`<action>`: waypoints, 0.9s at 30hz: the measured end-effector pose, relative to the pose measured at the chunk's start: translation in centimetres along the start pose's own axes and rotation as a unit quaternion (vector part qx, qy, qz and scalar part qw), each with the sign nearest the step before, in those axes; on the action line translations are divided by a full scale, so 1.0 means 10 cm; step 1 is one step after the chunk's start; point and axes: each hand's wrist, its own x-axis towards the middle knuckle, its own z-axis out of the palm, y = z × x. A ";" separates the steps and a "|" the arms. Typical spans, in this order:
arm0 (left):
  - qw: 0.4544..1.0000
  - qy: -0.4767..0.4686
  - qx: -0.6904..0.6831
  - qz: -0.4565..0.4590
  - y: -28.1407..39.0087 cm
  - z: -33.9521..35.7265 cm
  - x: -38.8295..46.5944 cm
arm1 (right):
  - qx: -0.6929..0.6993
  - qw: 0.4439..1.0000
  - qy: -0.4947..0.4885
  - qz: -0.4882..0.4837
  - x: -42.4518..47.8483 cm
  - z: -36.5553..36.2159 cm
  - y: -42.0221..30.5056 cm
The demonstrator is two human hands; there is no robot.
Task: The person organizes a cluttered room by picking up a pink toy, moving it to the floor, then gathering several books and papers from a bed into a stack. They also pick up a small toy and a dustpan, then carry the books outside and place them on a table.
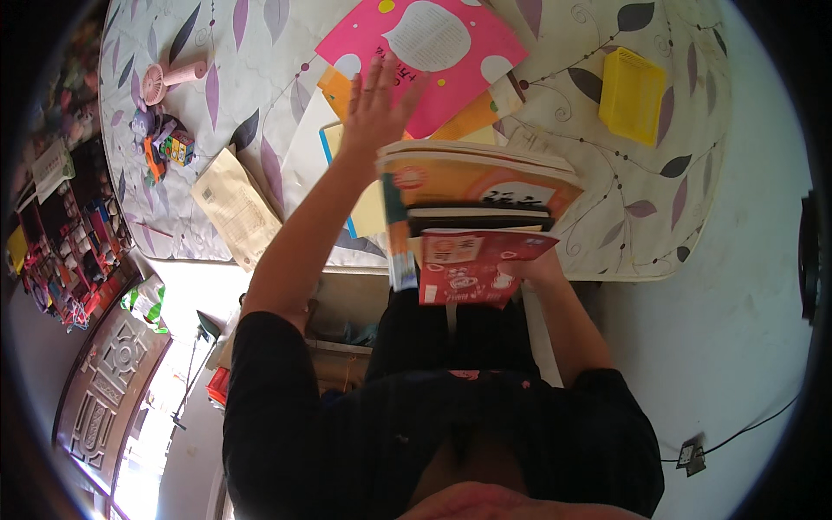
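Observation:
My right hand (534,268) grips a stack of books at the table's near edge. A red booklet (468,266) lies nearest to me in the stack, with black-covered notebooks (481,213) behind it and a thick orange book (448,179) with a green spine farthest out. My left hand (376,107) is spread, fingers apart, over the lower left of a bright pink printed sheet or booklet (481,78); whether it touches is unclear. Under the pink piece are orange papers (335,91) and a yellowish book with a blue edge (367,211).
The table has a leaf-patterned cover (624,208). A brown paper envelope (234,205) lies at the left, below a pink handheld fan (156,83), small toys and a puzzle cube (179,148). A yellow plastic basket (630,97) stands at the right. Cluttered shelves (78,240) are far left.

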 end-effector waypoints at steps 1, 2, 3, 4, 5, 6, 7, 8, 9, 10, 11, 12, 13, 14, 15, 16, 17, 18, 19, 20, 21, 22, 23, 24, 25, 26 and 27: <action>0.998 0.000 0.063 -0.007 0.09 0.09 0.06 | 0.061 0.998 0.011 0.021 -0.05 -0.06 0.12; 0.999 -0.005 0.045 -0.018 0.15 0.16 0.09 | 0.122 0.991 0.023 0.043 -0.10 -0.11 0.22; 0.999 -0.012 0.027 -0.030 0.21 0.21 0.12 | 0.184 0.980 0.035 0.066 -0.16 -0.13 0.25; 0.999 -0.019 0.009 -0.043 0.25 0.24 0.13 | 0.197 0.977 0.044 0.071 -0.20 -0.15 0.27; 0.998 -0.039 0.002 -0.045 0.27 0.25 0.12 | 0.209 0.974 0.046 0.074 -0.23 -0.17 0.28; 0.997 -0.060 -0.003 -0.044 0.28 0.23 0.11 | 0.224 0.970 0.048 0.076 -0.26 -0.16 0.26; 0.996 -0.081 -0.008 -0.044 0.28 0.22 0.10 | 0.238 0.967 0.050 0.079 -0.28 -0.17 0.26; 0.993 -0.110 0.001 -0.046 0.26 0.22 0.07 | 0.228 0.969 0.042 0.085 -0.30 -0.22 0.29; 0.989 -0.140 0.011 -0.048 0.20 0.20 0.04 | 0.218 0.971 0.034 0.092 -0.31 -0.28 0.34; 0.984 -0.168 0.020 -0.047 0.13 0.18 0.01 | 0.208 0.973 0.028 0.096 -0.33 -0.33 0.36; 0.996 -0.074 0.028 -0.029 0.00 0.17 -0.05 | 0.192 0.976 0.029 0.094 -0.34 -0.36 0.37; 0.994 -0.052 -0.044 -0.084 -0.16 0.03 -0.10 | 0.176 0.980 0.026 0.091 -0.33 -0.39 0.38; 0.997 0.076 0.000 -0.017 -0.52 0.05 -0.21 | 0.159 0.983 0.023 0.090 -0.34 -0.41 0.38; 0.992 0.126 0.020 -0.019 -0.81 -0.05 -0.24 | 0.150 0.984 0.020 0.089 -0.34 -0.44 0.39; 0.986 0.135 0.083 -0.054 -1.00 -0.23 -0.28 | 0.142 0.986 0.016 0.091 -0.34 -0.47 0.42; 0.981 0.163 0.082 -0.066 -1.18 -0.43 -0.31 | 0.134 0.987 0.008 0.092 -0.34 -0.48 0.43; 0.972 0.161 0.133 -0.102 -1.38 -0.57 -0.37 | 0.130 0.987 0.004 0.095 -0.35 -0.49 0.43; 0.970 0.125 0.156 -0.140 -1.46 -0.73 -0.38 | 0.128 0.987 0.003 0.096 -0.35 -0.50 0.43; 0.963 0.146 0.207 -0.089 -1.55 -0.79 -0.38 | 0.126 0.987 0.002 0.097 -0.35 -0.50 0.44; 0.963 0.137 0.202 -0.111 -1.49 -0.77 -0.42 | 0.130 0.987 -0.003 0.091 -0.35 -0.49 0.45; 0.963 0.130 0.197 -0.133 -1.33 -0.76 -0.40 | 0.132 0.988 -0.008 0.084 -0.34 -0.48 0.46; 0.985 0.102 -0.013 -0.136 -1.26 -0.61 -0.44 | 0.133 0.988 -0.015 0.077 -0.32 -0.47 0.46; 0.993 0.076 -0.014 -0.093 -1.12 -0.37 -0.49 | 0.135 0.987 -0.026 0.085 -0.32 -0.48 0.47; 0.995 -0.073 -0.006 -0.063 -0.77 -0.36 -0.34 | 0.137 0.986 -0.026 0.091 -0.33 -0.50 0.49; 0.996 -0.085 0.034 -0.004 -0.60 -0.15 -0.37 | 0.138 0.985 -0.035 0.098 -0.32 -0.50 0.49; 0.997 -0.079 -0.011 0.007 -0.48 0.02 -0.38 | 0.152 0.983 -0.037 0.097 -0.32 -0.51 0.49; 0.995 -0.096 -0.004 -0.001 -0.37 0.14 -0.34 | 0.165 0.981 -0.036 0.096 -0.34 -0.51 0.50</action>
